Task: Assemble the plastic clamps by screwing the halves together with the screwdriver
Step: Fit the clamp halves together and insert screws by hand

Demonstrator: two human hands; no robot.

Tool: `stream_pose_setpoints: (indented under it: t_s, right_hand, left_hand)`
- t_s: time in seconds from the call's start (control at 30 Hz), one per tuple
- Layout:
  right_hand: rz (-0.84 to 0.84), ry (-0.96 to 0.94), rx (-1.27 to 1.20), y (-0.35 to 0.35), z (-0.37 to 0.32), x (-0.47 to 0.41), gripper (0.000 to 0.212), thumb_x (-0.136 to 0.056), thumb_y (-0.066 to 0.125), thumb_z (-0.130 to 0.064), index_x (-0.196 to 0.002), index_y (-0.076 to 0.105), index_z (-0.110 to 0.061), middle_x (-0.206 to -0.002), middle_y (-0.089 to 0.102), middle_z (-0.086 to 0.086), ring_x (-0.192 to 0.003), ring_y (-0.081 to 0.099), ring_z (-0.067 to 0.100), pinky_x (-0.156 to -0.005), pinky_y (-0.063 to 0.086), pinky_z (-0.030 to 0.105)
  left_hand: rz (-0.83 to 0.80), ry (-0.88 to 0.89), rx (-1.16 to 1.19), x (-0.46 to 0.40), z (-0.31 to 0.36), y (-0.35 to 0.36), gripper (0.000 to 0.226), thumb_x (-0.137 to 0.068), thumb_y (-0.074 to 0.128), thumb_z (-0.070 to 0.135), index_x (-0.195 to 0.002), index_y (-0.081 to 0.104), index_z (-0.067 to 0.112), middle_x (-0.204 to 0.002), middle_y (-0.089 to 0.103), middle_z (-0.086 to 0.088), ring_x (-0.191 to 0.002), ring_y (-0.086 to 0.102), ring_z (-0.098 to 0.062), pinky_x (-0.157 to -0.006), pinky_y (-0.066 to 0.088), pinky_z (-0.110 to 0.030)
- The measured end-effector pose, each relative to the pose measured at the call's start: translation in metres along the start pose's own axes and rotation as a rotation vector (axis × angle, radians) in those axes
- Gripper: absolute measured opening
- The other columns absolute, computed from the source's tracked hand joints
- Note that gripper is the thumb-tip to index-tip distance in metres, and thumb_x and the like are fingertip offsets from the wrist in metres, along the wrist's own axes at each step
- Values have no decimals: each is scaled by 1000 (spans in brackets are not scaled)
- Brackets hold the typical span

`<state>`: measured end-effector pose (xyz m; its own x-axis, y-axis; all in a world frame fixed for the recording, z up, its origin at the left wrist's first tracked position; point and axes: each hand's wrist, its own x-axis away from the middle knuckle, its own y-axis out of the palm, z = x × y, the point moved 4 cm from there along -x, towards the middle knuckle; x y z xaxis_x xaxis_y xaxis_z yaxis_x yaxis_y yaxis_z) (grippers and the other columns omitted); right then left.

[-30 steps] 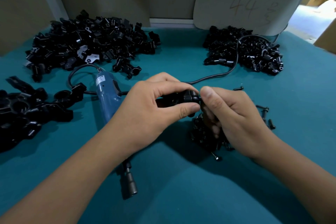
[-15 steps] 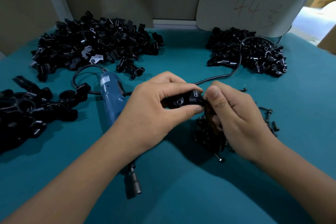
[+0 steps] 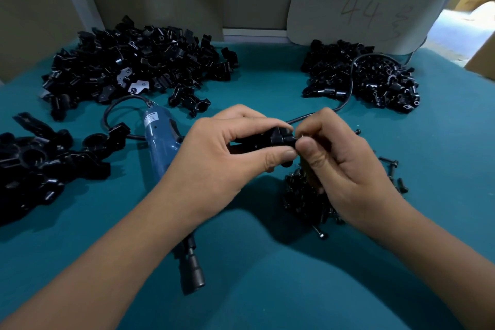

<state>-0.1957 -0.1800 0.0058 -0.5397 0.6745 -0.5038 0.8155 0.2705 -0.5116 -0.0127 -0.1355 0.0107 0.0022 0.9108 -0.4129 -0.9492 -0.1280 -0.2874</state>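
My left hand [image 3: 225, 153] grips a black plastic clamp [image 3: 270, 140] between thumb and fingers, above the teal table [image 3: 254, 289]. My right hand [image 3: 345, 166] meets the clamp's right end, thumb and forefinger pinching something small there, too small to make out. A blue electric screwdriver [image 3: 160, 147] lies on the table under my left wrist, its black tip [image 3: 194, 273] pointing toward me. Loose black screws [image 3: 305, 201] are heaped under my right hand.
A big heap of black clamp halves [image 3: 134, 67] sits at the back left, a smaller heap [image 3: 369, 78] at the back right. Black clamps [image 3: 40, 163] lie at the left edge. The screwdriver's cord [image 3: 351, 83] runs over the right heap. A board marked 44 [image 3: 361, 2] leans behind.
Both hands stayed together on the clamp. The right thumb and forefinger slid closer onto the clamp's right end. The view shifted slightly.
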Motion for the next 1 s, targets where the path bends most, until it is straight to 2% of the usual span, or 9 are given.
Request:
stream_pose_setpoints:
  t_s: [0.17, 0.3, 0.43, 0.6, 0.77, 0.87, 1.0]
  right_hand:
    - [-37, -54, 34, -6, 3, 0, 14, -112, 52, -35, -109, 55, -22, -76, 51, -10, -59, 44, 12, -56, 36, 23]
    - [-9, -70, 94, -8, 4, -1, 8, -109, 57, -30, -107, 56, -23, -75, 51, -6, -60, 44, 12, -56, 35, 21]
    - [-21, -59, 90, -8, 6, 0, 9, -110, 58, -32, -104, 56, -26, -71, 49, -7, -57, 43, 13, -53, 34, 21]
    - [8, -127, 149, -9, 4, -1, 4, -107, 63, -25, -106, 60, -24, -80, 56, -6, -67, 50, 16, -60, 39, 25]
    - [62, -196, 256, -11, 1, -2, 10, -104, 67, -17, -110, 69, -10, -93, 58, 5, -81, 57, 26, -68, 46, 40]
    - [84, -220, 309, -11, -2, -3, 9, -103, 68, -12, -110, 70, -7, -99, 55, 6, -84, 56, 25, -69, 46, 37]
    - [44, -192, 314, -10, -1, -3, 9, -105, 66, -16, -106, 67, -8, -96, 53, 6, -83, 54, 23, -70, 43, 36]
  left_hand:
    - [-14, -18, 8, -1, -1, -1, 37, -78, 87, 37, -113, 84, 24, -104, 73, 5, -94, 74, -16, -88, 62, -46]
    - [11, -12, -19, -2, 0, -3, 37, -76, 87, 34, -111, 84, 24, -104, 75, 5, -103, 72, -14, -96, 58, -35]
    - [30, 10, -43, -2, 2, -3, 35, -78, 90, 26, -112, 84, 24, -106, 75, 5, -105, 71, -12, -97, 54, -25]
    - [33, 9, -47, -2, 0, -3, 34, -79, 91, 19, -112, 83, 23, -108, 74, 5, -108, 70, -14, -97, 56, -30]
    - [23, -14, -26, -2, -1, -3, 33, -79, 91, 17, -111, 84, 22, -106, 75, 7, -104, 72, -13, -94, 57, -27]
    - [24, -22, -15, -3, -2, -4, 33, -78, 91, 15, -110, 84, 19, -105, 76, 6, -100, 72, -10, -91, 56, -22]
    - [39, -12, -46, -3, 0, -3, 32, -78, 92, 13, -109, 84, 17, -105, 76, 4, -100, 71, -11, -92, 57, -26]
